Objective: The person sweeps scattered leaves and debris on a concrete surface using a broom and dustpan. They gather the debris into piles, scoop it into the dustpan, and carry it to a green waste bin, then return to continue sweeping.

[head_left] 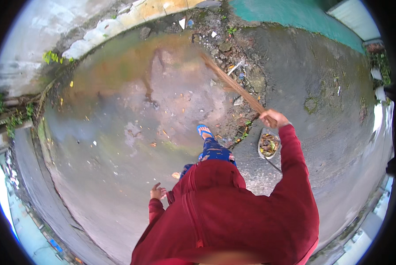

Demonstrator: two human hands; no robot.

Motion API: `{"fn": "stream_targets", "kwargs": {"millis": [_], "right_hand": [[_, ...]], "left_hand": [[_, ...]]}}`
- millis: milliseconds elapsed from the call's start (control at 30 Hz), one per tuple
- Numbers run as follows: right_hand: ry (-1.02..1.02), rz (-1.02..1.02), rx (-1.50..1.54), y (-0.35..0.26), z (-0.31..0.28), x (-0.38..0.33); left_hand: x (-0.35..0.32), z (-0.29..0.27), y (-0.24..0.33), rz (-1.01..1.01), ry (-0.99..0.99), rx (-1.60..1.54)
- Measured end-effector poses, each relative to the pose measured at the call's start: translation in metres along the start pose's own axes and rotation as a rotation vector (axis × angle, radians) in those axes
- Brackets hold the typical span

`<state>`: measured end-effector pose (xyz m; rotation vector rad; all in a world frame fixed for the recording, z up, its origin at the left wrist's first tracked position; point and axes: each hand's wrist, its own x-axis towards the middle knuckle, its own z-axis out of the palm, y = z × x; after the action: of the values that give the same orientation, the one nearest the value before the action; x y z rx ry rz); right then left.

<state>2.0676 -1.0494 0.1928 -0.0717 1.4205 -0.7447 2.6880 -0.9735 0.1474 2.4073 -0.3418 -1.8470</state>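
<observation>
My right hand (274, 118) is closed round the bound end of a stick broom (235, 85). The broom's thin brown bristles reach away to the far left, their tips over a strip of rubble and litter (224, 48). Below that hand stands a pale dustpan (267, 146) filled with dry leaves and scraps, its dark handle slanting toward my right sleeve. My left hand (158, 192) hangs beside my body with its fingers apart and nothing in them. A blue flip-flop (203, 129) shows on my forward foot.
Wet concrete (132, 176) with brownish puddle water (105, 70) spreads on the left. A whitish wall (30, 39) bounds the far left, and a green wall (290, 17) the far right. Broken stones and small plants lie along the crack in the middle.
</observation>
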Motion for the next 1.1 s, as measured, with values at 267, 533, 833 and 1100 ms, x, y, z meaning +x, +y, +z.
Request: {"fn": "stream_targets", "kwargs": {"millis": [267,533,833,1100], "right_hand": [[0.101,-0.022,-0.148,-0.010,0.010,0.002],[0.450,-0.231,-0.773,-0.025,0.065,0.188],[-0.123,0.111,0.100,-0.045,0.007,0.036],[-0.045,-0.089,-0.260,-0.083,0.050,0.109]], "left_hand": [[0.024,0.033,-0.005,0.484,-0.028,0.593],[-0.029,0.019,0.015,0.324,0.067,0.041],[0.009,0.006,-0.054,0.275,0.118,0.950],[-0.024,0.040,0.028,0.217,0.061,-0.058]]}}
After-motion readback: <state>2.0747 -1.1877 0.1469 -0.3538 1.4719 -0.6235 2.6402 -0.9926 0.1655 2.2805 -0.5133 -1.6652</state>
